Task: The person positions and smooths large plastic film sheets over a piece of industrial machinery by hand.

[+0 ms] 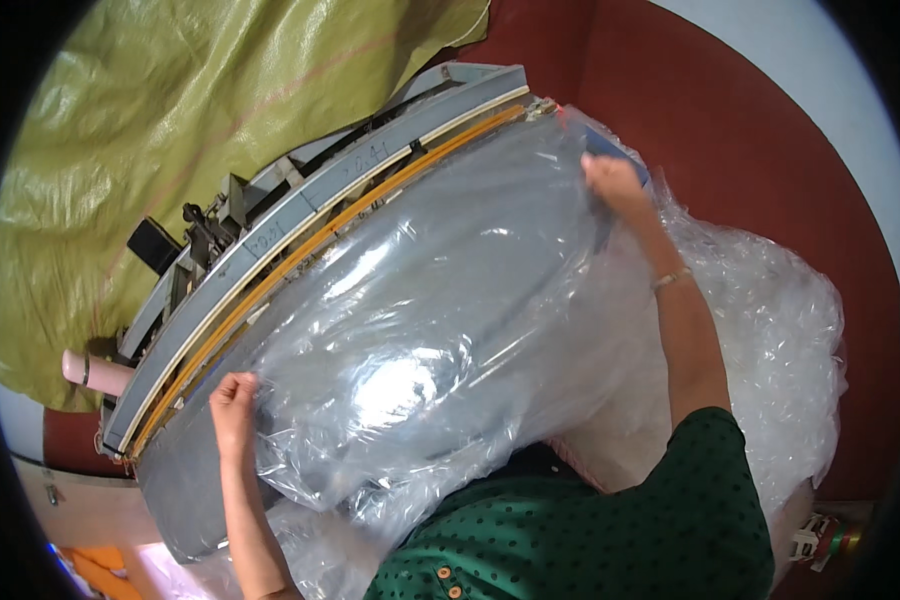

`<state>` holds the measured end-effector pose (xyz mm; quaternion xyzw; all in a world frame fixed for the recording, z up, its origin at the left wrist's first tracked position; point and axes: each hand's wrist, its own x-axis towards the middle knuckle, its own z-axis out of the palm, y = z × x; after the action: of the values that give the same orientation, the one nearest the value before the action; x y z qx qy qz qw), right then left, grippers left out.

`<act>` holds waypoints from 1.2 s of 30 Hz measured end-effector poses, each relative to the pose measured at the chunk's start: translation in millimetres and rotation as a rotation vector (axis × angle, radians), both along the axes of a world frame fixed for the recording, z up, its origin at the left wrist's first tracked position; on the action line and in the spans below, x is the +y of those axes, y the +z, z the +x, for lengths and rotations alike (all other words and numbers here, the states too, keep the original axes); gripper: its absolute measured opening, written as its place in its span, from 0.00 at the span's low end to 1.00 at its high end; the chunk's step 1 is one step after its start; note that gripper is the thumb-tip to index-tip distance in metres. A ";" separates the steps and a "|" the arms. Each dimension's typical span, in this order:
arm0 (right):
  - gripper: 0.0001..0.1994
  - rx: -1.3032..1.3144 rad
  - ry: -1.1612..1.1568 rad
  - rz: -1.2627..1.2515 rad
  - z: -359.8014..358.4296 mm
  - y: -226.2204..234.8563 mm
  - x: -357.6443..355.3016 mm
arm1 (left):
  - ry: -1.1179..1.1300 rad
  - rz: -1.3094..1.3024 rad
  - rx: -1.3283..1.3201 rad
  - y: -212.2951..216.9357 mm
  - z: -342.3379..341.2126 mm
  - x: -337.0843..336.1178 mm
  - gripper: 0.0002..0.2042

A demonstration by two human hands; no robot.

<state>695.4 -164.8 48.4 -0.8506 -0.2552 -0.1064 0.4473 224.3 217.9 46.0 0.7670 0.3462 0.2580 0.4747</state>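
Observation:
A wide sheet of clear plastic film spreads across the grey work surface in front of me, wrinkled and shiny with reflections. My left hand is closed on the film's left edge, near the front of a long machine. At the far right my right hand, also closed, pinches the opposite edge of the film, over a blue patch at the surface's corner. Between the hands the film looks drawn out. Its folds hang down toward my body.
Beyond the film runs the machine's long grey metal bar, with an orange strip along it. A pink bottle stands at its left end. Yellow-green sheeting lies behind. More bunched clear film is heaped at the right.

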 end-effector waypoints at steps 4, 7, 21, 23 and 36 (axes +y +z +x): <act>0.22 0.134 -0.164 -0.295 2.5 -23.8 1.6 | 0.007 -0.168 0.054 -0.6 10.0 -8.4 0.08; 0.21 0.129 -0.189 -0.389 -10.9 -13.0 -3.8 | 0.016 -0.180 0.072 0.7 9.0 -12.3 0.08; 0.17 -0.050 -0.219 -0.315 49.7 -20.0 77.5 | 0.107 -0.126 0.085 -9.9 16.6 -13.3 0.09; 0.17 0.000 -0.278 -0.296 53.7 -23.0 84.3 | 0.116 -0.129 0.085 -12.3 14.9 -12.1 0.10; 0.13 -0.339 -0.317 -0.561 32.9 -42.4 140.0 | -0.088 -0.032 0.480 57.0 -131.2 -27.8 0.09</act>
<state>728.3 -24.8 6.0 -0.9395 -0.2099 -0.2399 0.1256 93.1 190.1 103.0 0.8129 0.4194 0.0420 0.4019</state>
